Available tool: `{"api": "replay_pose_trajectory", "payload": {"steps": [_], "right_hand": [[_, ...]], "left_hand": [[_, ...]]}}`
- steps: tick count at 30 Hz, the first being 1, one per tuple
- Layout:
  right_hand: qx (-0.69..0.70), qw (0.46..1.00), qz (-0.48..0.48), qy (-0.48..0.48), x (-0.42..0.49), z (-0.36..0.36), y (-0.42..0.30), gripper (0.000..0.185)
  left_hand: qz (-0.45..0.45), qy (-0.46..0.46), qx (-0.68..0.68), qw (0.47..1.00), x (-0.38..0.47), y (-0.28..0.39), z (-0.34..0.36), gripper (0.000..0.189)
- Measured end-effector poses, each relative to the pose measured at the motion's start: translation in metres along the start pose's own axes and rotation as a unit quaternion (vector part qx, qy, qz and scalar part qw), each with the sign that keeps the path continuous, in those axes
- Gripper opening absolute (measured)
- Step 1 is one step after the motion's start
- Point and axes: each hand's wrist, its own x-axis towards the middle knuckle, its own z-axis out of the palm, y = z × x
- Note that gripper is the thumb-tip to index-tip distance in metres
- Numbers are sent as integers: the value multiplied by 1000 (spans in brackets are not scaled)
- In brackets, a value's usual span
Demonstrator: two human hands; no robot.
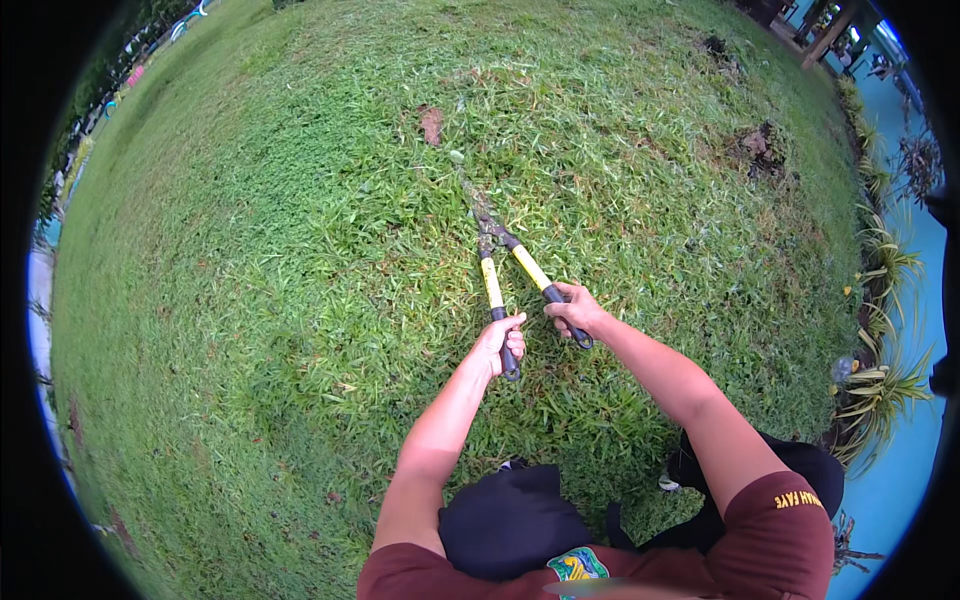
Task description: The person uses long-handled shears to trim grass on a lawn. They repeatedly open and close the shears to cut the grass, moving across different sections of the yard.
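Observation:
Hedge shears (491,229) with yellow shafts and black grips reach out over the grass (360,300). My left hand (504,343) is wrapped around the left grip, thumb pointing forward. Around the right grip closes my right hand (576,309), with the grip's looped end showing below it. The two handles stand a small way apart. Bits of cut grass cling to the dark blades (474,196), which lie low among the grass; their tips are partly hidden, so I cannot tell how far apart they are.
A brown patch (430,124) lies just beyond the blades. At the right are a dark clump (761,146), spiky yellow-green plants (889,397) and a light-blue strip (919,315). My bent knee in dark trousers (514,521) is close below my arms.

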Motion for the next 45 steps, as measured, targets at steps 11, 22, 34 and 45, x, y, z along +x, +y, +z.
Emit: {"api": "replay_pose_trajectory", "payload": {"steps": [11, 22, 34, 45], "right_hand": [[-55, 996, 68, -11, -78, -61, 36, 60], [-2, 993, -109, -46, -47, -44, 41, 69], [52, 994, -54, 77, -17, 5, 21, 40], [23, 999, 20, 20, -79, -75, 28, 40]], "left_hand": [[-27, 94, 263, 960, -79, -20, -59, 20], [47, 85, 226, 969, -61, -5, -47, 20], [42, 57, 91, 993, 17, -20, 26, 19], [-82, 58, 317, 943, -30, 18, -11, 20]]}}
